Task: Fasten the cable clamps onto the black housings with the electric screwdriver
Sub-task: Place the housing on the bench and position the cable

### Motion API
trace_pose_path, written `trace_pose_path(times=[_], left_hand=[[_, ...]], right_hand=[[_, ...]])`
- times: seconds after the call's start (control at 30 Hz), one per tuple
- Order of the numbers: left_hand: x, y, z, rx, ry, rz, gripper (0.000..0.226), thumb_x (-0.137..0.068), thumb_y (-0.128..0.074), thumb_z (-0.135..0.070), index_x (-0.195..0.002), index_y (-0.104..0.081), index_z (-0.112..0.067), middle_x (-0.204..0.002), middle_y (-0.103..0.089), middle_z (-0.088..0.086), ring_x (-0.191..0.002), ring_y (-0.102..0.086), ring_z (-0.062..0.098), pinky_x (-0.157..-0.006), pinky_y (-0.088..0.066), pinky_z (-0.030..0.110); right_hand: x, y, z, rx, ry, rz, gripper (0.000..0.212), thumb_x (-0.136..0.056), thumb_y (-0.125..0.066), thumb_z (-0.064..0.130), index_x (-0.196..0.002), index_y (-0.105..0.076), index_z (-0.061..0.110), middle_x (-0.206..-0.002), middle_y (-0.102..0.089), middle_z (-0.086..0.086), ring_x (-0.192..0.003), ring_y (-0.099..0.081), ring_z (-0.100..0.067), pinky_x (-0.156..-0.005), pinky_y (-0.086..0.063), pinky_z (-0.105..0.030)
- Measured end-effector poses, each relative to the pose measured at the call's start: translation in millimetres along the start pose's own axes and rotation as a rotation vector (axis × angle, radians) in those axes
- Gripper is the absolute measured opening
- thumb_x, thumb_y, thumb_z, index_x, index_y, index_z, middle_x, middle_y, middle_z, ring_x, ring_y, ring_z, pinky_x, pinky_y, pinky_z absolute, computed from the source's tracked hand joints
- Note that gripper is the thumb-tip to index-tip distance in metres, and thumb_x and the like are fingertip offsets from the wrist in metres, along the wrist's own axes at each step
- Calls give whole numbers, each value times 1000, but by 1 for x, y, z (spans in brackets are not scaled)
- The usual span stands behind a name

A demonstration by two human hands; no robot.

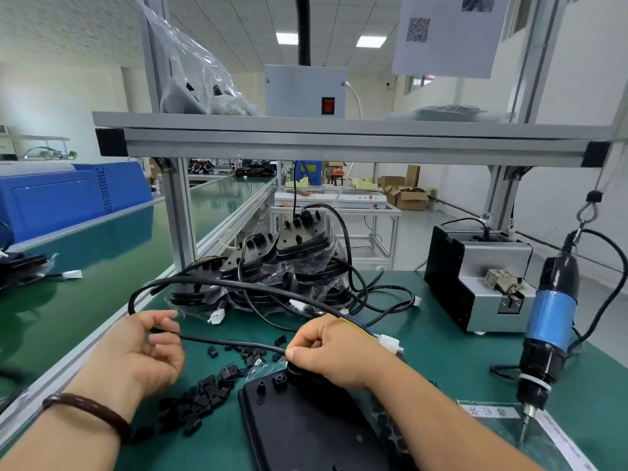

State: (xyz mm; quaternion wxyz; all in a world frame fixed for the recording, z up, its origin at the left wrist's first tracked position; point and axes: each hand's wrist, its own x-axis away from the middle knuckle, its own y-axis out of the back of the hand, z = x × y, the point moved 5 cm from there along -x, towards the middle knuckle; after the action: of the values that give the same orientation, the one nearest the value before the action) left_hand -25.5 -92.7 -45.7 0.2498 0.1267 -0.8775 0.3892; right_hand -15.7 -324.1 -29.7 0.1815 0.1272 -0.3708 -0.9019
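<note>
While the cable (pixel 231 342) is pinched by the left hand (pixel 149 348) and the right hand (pixel 333 351), routing is judged in hand. One of the loose cable clamps (pixel 204 396) must be seated next, then the hanging electric screwdriver (pixel 550 328) fetched. The black housing (pixel 306 426) lies flat at near centre, its long axis pointing away.

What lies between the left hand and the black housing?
Between the left hand and the black housing, a loose pile of small black cable clamps lies on the green mat, per the head view.

Black housing (pixel 306 426), black clamps (pixel 204 399), blue-black screwdriver (pixel 550 321).
</note>
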Motion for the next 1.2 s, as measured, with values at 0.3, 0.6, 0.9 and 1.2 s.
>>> trace_pose_path(times=[0.3, 0.6, 0.9, 1.2], left_hand=[[-3, 11, -35, -129, -172, 9, 13, -72, -48, -9, -75, -47, -21, -40, -29, -10, -27, -24, 6, -33, -11, 11], [-10, 34, -50, -153, -471, -315, 3, -93, -52, -9, -93, -53, -6, -90, -52, 8, -74, -49, 8, -84, -50, 28], [28, -75, 59, -1833, -1109, 345, 30, -95, -50, -38, -124, -53, -44, -120, -54, -32, -119, -47, -7, -117, -19, 42], [26, -75, 53, -1717, -1099, 538, 11, -84, -70, -28, -91, -72, -36, -85, -66, -21, -86, -59, -6, -79, -47, 15]], right_hand=[[-1, 8, -3, -73, 16, 32, 20, -83, -68, 32, -63, -68, 29, -64, -60, 7, -58, -48, -6, -55, -42, -16], [-1, 10, -3, -109, -5, 61, 13, -84, -70, 31, -75, -75, 24, -62, -64, 21, -59, -55, 10, -58, -41, -6], [3, 16, -10, -140, -5, 175, 14, -91, -65, 23, -99, -75, 16, -80, -65, 10, -74, -53, 2, -76, -42, -16], [1, 10, -21, -346, -15, 169, 10, -75, -82, 17, -73, -76, 24, -75, -71, 5, -74, -61, -5, -77, -48, -20]])
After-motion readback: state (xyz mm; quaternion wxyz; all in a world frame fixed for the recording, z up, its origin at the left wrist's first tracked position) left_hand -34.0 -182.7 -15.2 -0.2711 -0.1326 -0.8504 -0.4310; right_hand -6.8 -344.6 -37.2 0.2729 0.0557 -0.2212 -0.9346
